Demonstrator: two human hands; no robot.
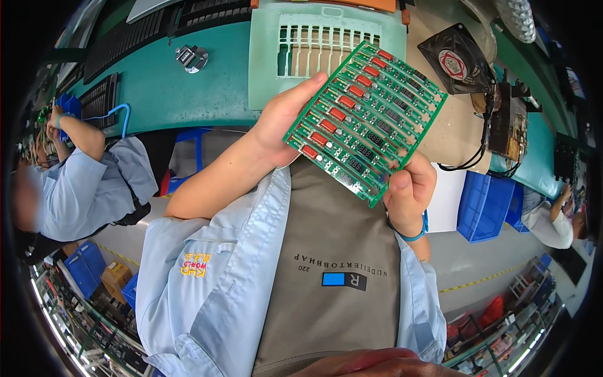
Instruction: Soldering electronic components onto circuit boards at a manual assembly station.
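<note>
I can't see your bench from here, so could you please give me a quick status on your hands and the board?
Left hand and right hand both gripping green circuit board by opposite edges. Board held up, tilted, above teal workbench. Nothing between hands and board.

The circuit board (366, 119) is glossy green laminate studded with shiny red plastic blocks and small black matt chips. Behind the board lies a matt pale-green plastic grille panel (314, 50) — beyond it, a smooth teal worktop (157, 88).
</note>
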